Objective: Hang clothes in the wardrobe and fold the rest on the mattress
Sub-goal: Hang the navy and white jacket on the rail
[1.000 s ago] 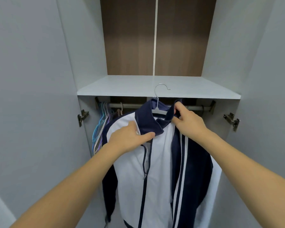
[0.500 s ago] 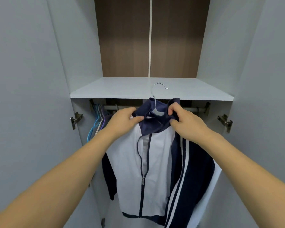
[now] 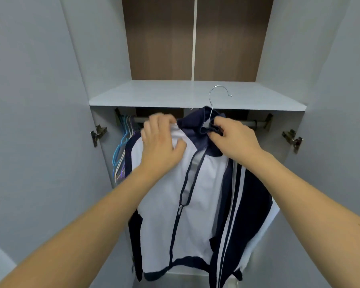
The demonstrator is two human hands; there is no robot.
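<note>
Jacket [image 3: 195, 196], white front with navy collar, sleeves and hem, held up in front of the open wardrobe [image 3: 96, 59], just below the shelf [image 3: 175, 92]. Zip partly open down the middle. Right sleeve side navy with white stripes, hanging lower right.

Hanger [image 3: 213, 100] inside the jacket; only its metal hook shows, sticking up out of the collar, in front of the shelf edge. Hook not on the rail [image 3: 256, 123]; it sits above rail level, apart from it.

Left hand [image 3: 160, 144] on the jacket's left shoulder, fingers curled over the white fabric near the collar seam, thumb out toward the zip. Looks like a grip on the cloth, but the fingertips are blurred, so not certain.

Right hand [image 3: 231, 138] pinches the bunched navy collar right at the base of the hook, fingers curled tight.

Spare hangers [image 3: 123, 146], blue, white and purple, hang bunched at the rail's left end, just beside the jacket's left sleeve. Door hinges [image 3: 98, 134] on both sides. Brown back panel above the shelf.
</note>
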